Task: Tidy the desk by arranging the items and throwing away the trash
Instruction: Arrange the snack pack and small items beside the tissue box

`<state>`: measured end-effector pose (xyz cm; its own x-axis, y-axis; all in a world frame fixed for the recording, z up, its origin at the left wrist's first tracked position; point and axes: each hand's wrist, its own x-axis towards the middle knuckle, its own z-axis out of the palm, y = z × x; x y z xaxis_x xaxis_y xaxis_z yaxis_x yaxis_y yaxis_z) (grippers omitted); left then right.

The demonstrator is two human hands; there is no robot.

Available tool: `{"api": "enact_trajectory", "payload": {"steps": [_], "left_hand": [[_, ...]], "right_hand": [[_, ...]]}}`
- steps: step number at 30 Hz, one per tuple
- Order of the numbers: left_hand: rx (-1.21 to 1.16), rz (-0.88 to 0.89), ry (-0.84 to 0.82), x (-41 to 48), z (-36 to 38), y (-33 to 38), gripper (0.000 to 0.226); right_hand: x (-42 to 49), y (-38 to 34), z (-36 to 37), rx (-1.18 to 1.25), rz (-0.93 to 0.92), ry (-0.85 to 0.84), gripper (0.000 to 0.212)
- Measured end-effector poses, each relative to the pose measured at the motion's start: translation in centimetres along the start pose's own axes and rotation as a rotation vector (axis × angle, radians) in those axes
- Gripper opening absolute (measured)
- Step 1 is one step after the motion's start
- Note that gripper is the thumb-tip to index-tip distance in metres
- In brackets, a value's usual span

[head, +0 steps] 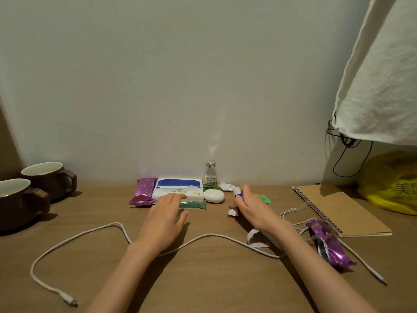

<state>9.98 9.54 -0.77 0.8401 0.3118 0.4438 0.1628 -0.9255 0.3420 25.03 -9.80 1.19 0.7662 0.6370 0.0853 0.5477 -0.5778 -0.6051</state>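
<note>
Toward the back of the counter [203, 279], in the head view, the right grip [250, 206] was curled round a white-and-blue tube [238, 192]. A crumpled paper scrap [233, 212] showed beneath its fingers; whether it held that too I could not tell. The left grip [167, 213] lay flat and loose, holding nothing, fingertips touching the tissue pack [178, 188]. The tube sat just right of the earbud case [214, 195]. Its long axis slanted from the palm toward the wall, free end pointing away and slightly left. Trouble looked likeliest from the right forearm lying over the white cable [112, 227], since drawing back could drag it. The tube's end could also knock the small bottle [209, 173] nearby.
</note>
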Motion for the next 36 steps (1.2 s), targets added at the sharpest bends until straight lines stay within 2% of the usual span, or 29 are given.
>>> {"api": "enact_trajectory", "payload": {"steps": [5, 9, 17, 20, 30, 36], "left_hand": [[0.002, 0.004, -0.021, 0.0, 0.0, 0.1, 0.046], [0.000, 0.007, -0.021, -0.1, -0.1, 0.1, 0.045], [0.013, 0.000, 0.007, 0.2, -0.2, -0.4, 0.044], [0.014, 0.009, 0.009, 0.1, -0.1, -0.3, 0.043], [0.007, 0.026, 0.011, 0.1, -0.1, -0.1, 0.042], [0.014, 0.031, 0.001, 0.0, -0.1, 0.0, 0.042]], "right_hand": [[-0.7, -0.8, -0.3, 0.070, -0.054, -0.049, 0.019], [0.3, -1.2, -1.2, 0.227, 0.008, 0.070, 0.018], [5.1, 0.6, 0.0, 0.097, 0.262, 0.084, 0.032], [5.8, 0.7, 0.7, 0.060, 0.310, 0.122, 0.030], [6.8, 0.2, 2.1, -0.040, 0.300, 0.214, 0.031], [6.7, 0.2, 1.7, -0.032, 0.273, 0.149, 0.032]]}}
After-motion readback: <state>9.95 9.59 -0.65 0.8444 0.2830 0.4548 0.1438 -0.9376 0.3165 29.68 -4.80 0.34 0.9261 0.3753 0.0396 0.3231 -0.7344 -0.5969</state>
